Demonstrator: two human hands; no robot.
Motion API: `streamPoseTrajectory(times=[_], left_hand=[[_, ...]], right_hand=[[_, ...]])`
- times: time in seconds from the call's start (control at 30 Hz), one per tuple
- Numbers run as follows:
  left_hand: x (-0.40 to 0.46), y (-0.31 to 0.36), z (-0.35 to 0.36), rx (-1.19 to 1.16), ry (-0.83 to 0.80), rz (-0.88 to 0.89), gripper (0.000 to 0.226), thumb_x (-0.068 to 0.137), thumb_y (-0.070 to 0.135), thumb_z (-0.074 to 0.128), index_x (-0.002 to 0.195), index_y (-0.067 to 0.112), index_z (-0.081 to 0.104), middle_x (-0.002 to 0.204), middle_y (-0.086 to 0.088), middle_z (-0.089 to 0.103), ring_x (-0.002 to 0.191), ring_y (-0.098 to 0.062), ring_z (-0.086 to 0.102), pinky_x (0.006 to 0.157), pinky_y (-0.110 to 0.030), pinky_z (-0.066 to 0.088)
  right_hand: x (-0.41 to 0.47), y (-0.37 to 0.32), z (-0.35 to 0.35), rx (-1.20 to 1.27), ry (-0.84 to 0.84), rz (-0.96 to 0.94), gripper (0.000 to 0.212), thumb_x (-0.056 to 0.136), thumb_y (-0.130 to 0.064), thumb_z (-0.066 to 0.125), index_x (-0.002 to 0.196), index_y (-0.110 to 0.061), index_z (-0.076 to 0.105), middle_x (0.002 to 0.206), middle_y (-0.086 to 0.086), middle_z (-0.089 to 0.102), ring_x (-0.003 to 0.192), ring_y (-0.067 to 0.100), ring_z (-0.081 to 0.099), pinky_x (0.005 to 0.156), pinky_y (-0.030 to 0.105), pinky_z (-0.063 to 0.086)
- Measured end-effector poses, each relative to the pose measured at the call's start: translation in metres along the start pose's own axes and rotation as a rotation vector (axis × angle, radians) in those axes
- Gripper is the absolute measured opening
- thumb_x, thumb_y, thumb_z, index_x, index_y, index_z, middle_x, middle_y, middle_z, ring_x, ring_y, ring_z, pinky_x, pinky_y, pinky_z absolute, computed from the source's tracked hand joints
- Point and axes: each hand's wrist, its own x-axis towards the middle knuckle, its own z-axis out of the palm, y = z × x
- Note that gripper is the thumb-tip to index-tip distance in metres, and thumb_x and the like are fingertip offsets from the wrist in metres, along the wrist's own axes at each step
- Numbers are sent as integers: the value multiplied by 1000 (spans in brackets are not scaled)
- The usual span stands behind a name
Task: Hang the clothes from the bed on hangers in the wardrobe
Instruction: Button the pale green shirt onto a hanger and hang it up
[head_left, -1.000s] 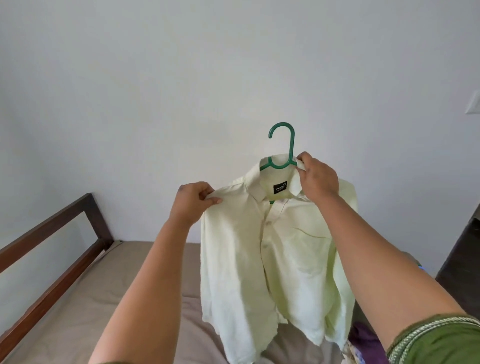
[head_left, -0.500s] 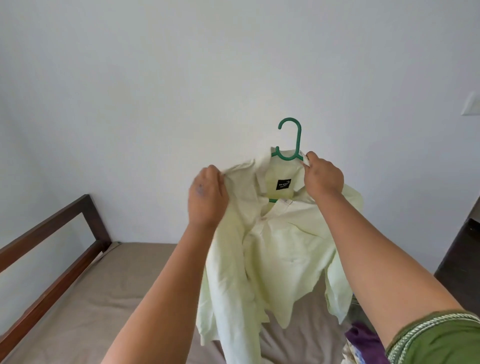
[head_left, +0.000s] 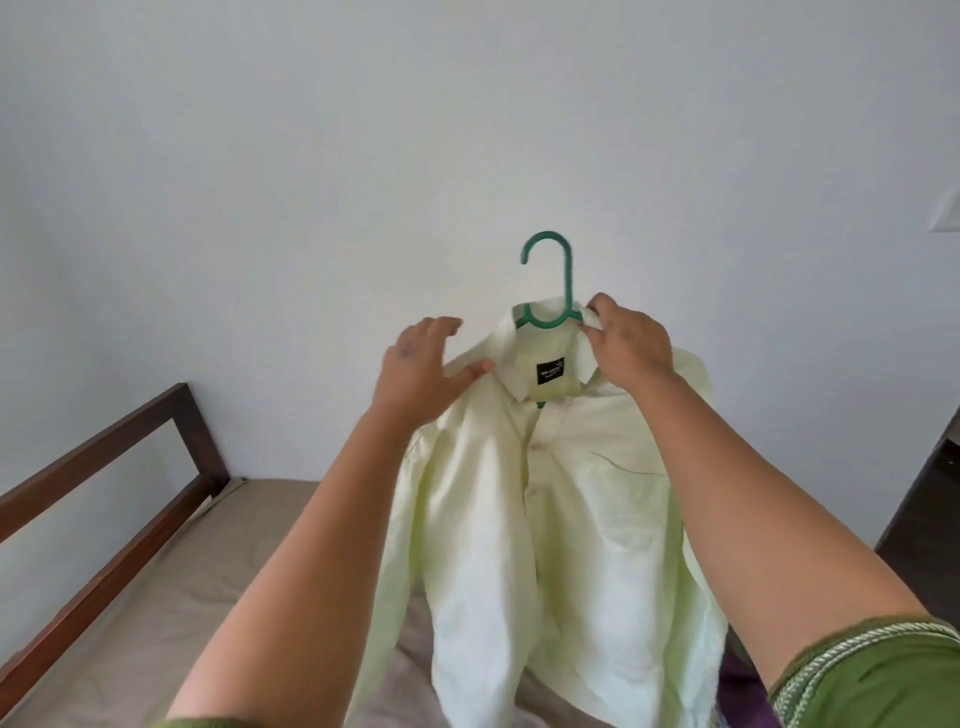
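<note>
Plain white wall (head_left: 260, 156) backs one pale yellow shirt (head_left: 545, 519) on one green hanger (head_left: 563, 280), held above the bed (head_left: 156, 623). Right hand (head_left: 631, 345) pinches collar and hanger; left hand (head_left: 421, 371), fingers spread, touches the shoulder. Hanger arms are hidden inside; the label (head_left: 550, 371) is unreadable.

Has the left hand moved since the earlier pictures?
Yes. The left hand let go of the shirt shoulder and now hovers open, higher above the bed rail than one second ago.
</note>
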Motion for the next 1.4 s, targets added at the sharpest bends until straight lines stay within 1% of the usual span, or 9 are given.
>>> streamPoseTrajectory(times=[0.23,0.37,0.5,0.67,0.83,0.97,1.1,1.3,1.4], left_hand=[[-5,-24,7,-75,-216,-30,68,57,39,90,113,23,56,104,8,54,95,-13,53,82,-29,43],[-17,-41,11,42,-54,18,39,70,7,68,105,21,56,103,8,56,82,-18,63,72,-37,53],[-21,-32,29,51,47,30,61,65,27,82,117,15,54,116,0,45,86,-16,50,64,-32,48],[-29,-33,40,247,-61,-42,46,74,11,65,117,15,49,109,1,47,94,-22,51,57,-32,45],[-27,-37,29,21,-176,-91,60,77,-5,43,131,19,52,111,-3,59,101,-26,55,76,-27,40],[-10,-42,-4,-310,-262,-311,49,78,-11,36,106,11,70,100,-9,69,93,-27,63,76,-30,49],[-2,-67,-23,-371,-186,-522,40,85,-3,38,114,13,62,102,-7,71,97,-27,65,84,-32,48],[3,6,11,-277,-192,-115,48,82,56,65,116,23,60,106,10,66,99,-10,59,88,-29,46],[10,23,33,-113,-151,-58,33,96,46,50,101,15,58,90,0,64,91,-25,58,68,-33,42]], right_hand=[[5,11,-15,-50,-44,42,30,99,-44,43,100,-15,51,76,0,54,70,27,50,59,33,36],[4,29,-17,-6,-41,153,29,98,-44,43,91,-16,49,78,5,59,73,30,52,61,33,34],[-7,17,1,-15,-56,169,31,98,-43,44,98,-13,54,82,6,63,75,30,55,62,33,37],[-11,15,7,28,-65,194,33,98,-44,44,94,-13,52,78,6,61,69,28,48,60,33,34],[-13,23,6,63,-68,209,34,98,-46,44,89,-14,50,72,4,58,69,30,54,59,33,36],[-17,24,9,115,-114,209,38,98,-49,43,89,-13,51,71,3,59,68,28,55,58,32,36],[-19,21,7,179,-128,235,38,98,-50,42,92,-13,53,74,2,60,71,26,55,58,32,37],[-20,-14,6,162,-201,146,27,96,-44,45,86,-20,50,72,-3,56,73,23,53,60,32,34],[-18,-30,2,240,-305,132,20,91,-36,43,80,-19,50,79,2,59,83,26,55,62,34,35]])
